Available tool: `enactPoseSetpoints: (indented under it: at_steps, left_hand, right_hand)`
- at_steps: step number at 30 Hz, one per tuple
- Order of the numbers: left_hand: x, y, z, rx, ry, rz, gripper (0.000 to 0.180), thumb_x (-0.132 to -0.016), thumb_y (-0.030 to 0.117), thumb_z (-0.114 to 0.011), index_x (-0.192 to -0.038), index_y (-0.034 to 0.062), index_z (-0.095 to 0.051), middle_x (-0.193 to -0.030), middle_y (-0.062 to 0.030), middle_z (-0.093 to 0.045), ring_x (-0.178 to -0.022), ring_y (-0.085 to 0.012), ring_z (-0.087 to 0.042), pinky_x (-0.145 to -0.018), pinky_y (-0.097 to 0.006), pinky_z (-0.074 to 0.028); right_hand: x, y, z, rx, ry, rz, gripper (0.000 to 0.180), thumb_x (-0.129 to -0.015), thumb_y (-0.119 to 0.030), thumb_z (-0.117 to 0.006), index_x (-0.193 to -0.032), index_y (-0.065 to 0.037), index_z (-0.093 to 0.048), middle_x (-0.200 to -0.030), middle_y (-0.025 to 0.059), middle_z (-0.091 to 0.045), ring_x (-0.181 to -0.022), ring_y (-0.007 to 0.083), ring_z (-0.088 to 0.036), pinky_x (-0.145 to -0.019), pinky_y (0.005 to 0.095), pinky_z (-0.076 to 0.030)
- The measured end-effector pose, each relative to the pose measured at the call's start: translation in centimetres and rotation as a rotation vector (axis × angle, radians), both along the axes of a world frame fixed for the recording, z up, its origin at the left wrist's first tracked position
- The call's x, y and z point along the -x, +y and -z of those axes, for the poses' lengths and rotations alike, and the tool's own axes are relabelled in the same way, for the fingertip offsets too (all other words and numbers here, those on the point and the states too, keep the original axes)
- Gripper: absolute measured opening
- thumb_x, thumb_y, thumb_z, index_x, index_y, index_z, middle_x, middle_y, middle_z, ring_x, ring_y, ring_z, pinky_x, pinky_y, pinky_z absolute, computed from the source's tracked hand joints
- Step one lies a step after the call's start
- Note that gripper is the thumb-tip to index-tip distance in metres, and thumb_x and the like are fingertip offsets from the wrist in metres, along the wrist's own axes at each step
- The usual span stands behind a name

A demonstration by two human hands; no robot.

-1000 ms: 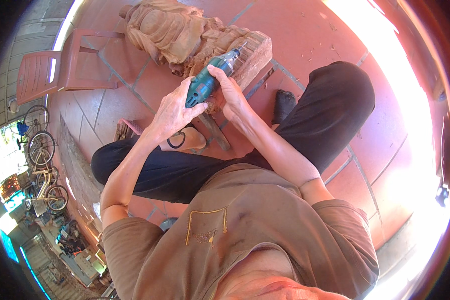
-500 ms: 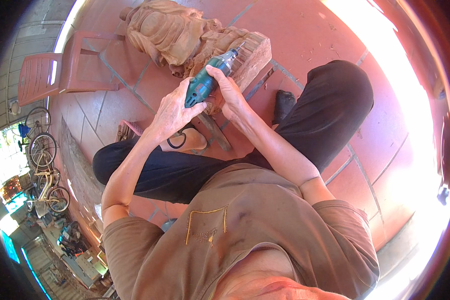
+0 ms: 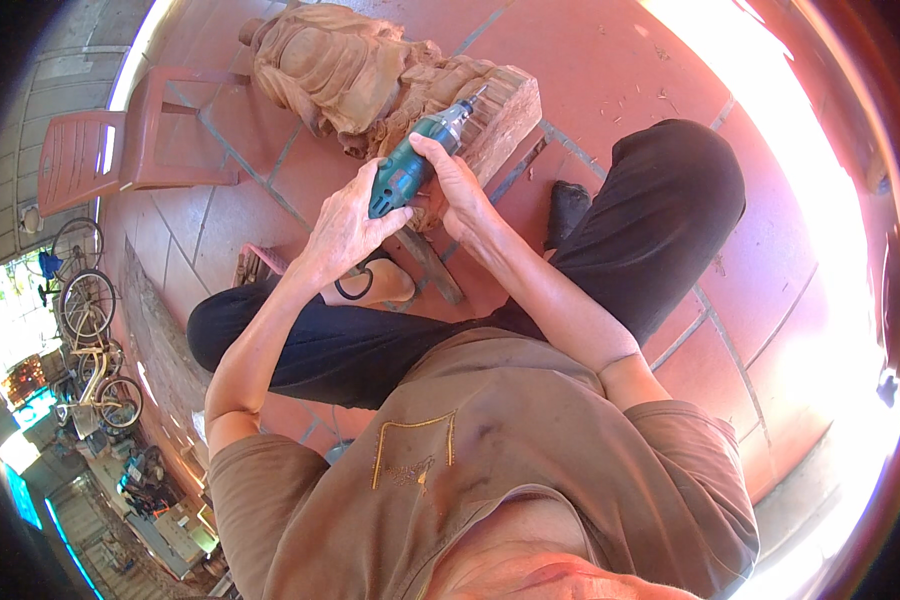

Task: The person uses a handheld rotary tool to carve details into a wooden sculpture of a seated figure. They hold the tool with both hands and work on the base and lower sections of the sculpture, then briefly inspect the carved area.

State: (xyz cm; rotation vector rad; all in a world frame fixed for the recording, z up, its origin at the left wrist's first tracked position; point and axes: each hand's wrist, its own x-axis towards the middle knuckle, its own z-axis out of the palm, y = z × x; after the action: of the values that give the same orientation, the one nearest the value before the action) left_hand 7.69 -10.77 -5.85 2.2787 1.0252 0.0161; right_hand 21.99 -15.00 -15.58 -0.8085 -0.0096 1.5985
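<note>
A teal die grinder [image 3: 400,175] points up and to the right, gripped by both hands. My left hand [image 3: 348,222] wraps round its rear end. My right hand [image 3: 457,187] closes on its front part, with the thumb along the top; some of its fingers are hidden beneath. The thin bit at the tool's nose lies over the grooved base of a carved wooden statue [image 3: 355,75]; whether it touches the wood, I cannot tell. The statue lies on its side, its base toward the right. A dark cord loops below my left hand.
A wooden piece [image 3: 432,265] props near the statue's base. A reddish-brown plastic chair [image 3: 148,140] stands at the left. Tiled floor [image 3: 670,60] holds scattered wood chips. Several bicycles [image 3: 88,300] and a cluttered bench are at the far left. My crossed legs flank the work.
Almost nothing differs. The hands and die grinder keep their hold and place, with only a very slight shift of the whole view.
</note>
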Motion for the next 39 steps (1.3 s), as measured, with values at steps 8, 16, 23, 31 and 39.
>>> enactPoseSetpoints:
  at_steps: [8, 16, 23, 31, 39]
  left_hand:
    - [0.06, -0.09, 0.31, -0.013, 0.01, -0.013, 0.066, -0.085, 0.033, -0.071, -0.135, 0.0022, -0.043, -0.105, -0.026, -0.065, -0.099, -0.0428, -0.065, -0.084, -0.045, -0.05]
    - [0.16, -0.12, 0.46, -0.043, 0.008, -0.002, 0.066, -0.085, 0.033, -0.071, -0.136, 0.0018, -0.043, -0.106, -0.0265, -0.065, -0.1, -0.0431, -0.065, -0.085, -0.046, -0.05]
    - [-0.02, -0.25, 0.2, -0.019, -0.003, -0.006, 0.066, -0.085, 0.033, -0.071, -0.136, 0.0025, -0.042, -0.105, -0.0271, -0.065, -0.1, -0.0446, -0.064, -0.084, -0.047, -0.05]
    - [-0.06, -0.29, 0.39, -0.023, 0.021, -0.023, 0.066, -0.085, 0.034, -0.071, -0.136, 0.003, -0.042, -0.104, -0.0271, -0.065, -0.099, -0.0448, -0.064, -0.083, -0.047, -0.05]
    - [-0.11, -0.28, 0.27, -0.014, -0.009, -0.01, 0.068, -0.086, 0.035, -0.071, -0.137, 0.0017, -0.041, -0.104, -0.0267, -0.065, -0.098, -0.0435, -0.065, -0.083, -0.046, -0.05]
  right_hand:
    - [-0.14, -0.1, -0.05, 0.001, 0.009, -0.003, 0.052, -0.083, -0.046, -0.072, -0.109, -0.004, -0.057, -0.096, 0.0082, -0.063, -0.086, 0.0206, -0.064, -0.079, 0.0401, -0.053]
    - [-0.07, -0.1, -0.06, 0.008, 0.012, 0.003, 0.054, -0.083, -0.046, -0.072, -0.11, -0.003, -0.056, -0.096, 0.0084, -0.064, -0.086, 0.0212, -0.064, -0.08, 0.0407, -0.054]
    - [-0.22, -0.25, -0.35, -0.003, 0.001, -0.002, 0.054, -0.083, -0.047, -0.072, -0.109, -0.003, -0.056, -0.096, 0.0089, -0.064, -0.085, 0.0219, -0.065, -0.079, 0.0412, -0.055]
    - [-0.35, 0.15, -0.08, 0.0, -0.009, -0.021, 0.05, -0.084, -0.046, -0.071, -0.106, -0.003, -0.057, -0.095, 0.0091, -0.064, -0.084, 0.0216, -0.066, -0.079, 0.0398, -0.055]
    - [-0.3, -0.07, -0.46, 0.009, 0.01, 0.007, 0.048, -0.085, -0.043, -0.071, -0.106, -0.003, -0.057, -0.095, 0.009, -0.064, -0.083, 0.0206, -0.066, -0.079, 0.0396, -0.056]
